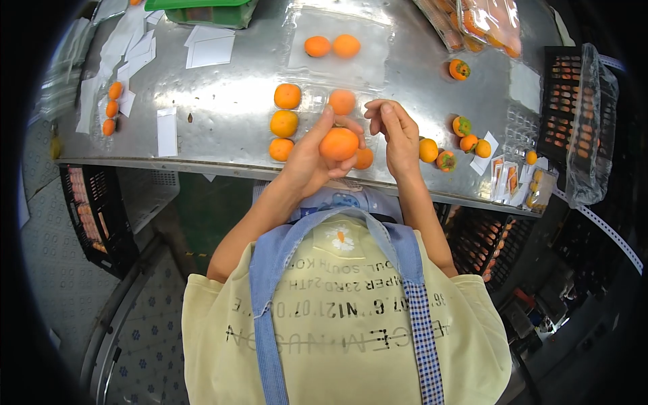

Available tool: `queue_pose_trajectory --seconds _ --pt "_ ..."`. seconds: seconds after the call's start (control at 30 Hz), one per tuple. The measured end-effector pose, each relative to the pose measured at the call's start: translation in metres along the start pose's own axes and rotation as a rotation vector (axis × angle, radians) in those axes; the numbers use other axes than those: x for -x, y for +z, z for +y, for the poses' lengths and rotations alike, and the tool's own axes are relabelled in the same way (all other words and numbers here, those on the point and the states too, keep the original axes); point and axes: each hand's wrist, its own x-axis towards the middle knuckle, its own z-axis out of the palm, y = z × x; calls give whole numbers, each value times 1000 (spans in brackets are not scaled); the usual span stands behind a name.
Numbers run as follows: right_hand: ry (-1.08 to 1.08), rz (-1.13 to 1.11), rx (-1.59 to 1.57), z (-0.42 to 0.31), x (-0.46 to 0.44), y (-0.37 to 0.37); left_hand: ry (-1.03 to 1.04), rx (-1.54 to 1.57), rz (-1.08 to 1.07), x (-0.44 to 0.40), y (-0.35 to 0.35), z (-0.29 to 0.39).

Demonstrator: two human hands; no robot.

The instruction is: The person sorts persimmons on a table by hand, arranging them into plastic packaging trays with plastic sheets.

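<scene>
An orange persimmon lies in my left hand, its fingers curled round it above the near edge of the table. My right hand is just to the right, apart from the fruit, fingers loosely bent and nothing seen in them. Beneath the hands is a clear plastic tray, partly hidden. Along its left side sit an upper persimmon, a middle one and a lower one. Another persimmon shows behind my left hand, and one more is partly covered by it.
Two persimmons rest on a clear bag at the back. Several loose persimmons lie to the right. White cards are at the left, near a green-lidded box. A black crate stands at the right.
</scene>
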Motion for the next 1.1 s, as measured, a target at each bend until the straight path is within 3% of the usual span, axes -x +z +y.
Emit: queue_pose_trajectory --seconds 0.23,0.33,0.43,0.53,0.73,0.83,0.93,1.1 --pt "59 -75 13 3 3 2 84 -17 -40 -3 -6 -3" --pt "-61 -31 46 -5 4 12 101 -43 145 -4 3 0" --pt "-442 -165 518 -21 2 12 101 -7 252 -8 6 -2" --pt "-415 -280 646 -19 0 13 23 -125 85 -5 -5 0" --pt "-97 -188 424 1 3 3 -91 -366 180 -1 5 2" --pt "-145 -196 599 -3 6 3 144 -500 285 -11 -8 -15" --pt "-112 -232 513 -15 8 1 43 -237 280 -10 -10 -7" --pt "-187 -310 563 -13 4 -6 -51 -371 287 -9 -10 -3"
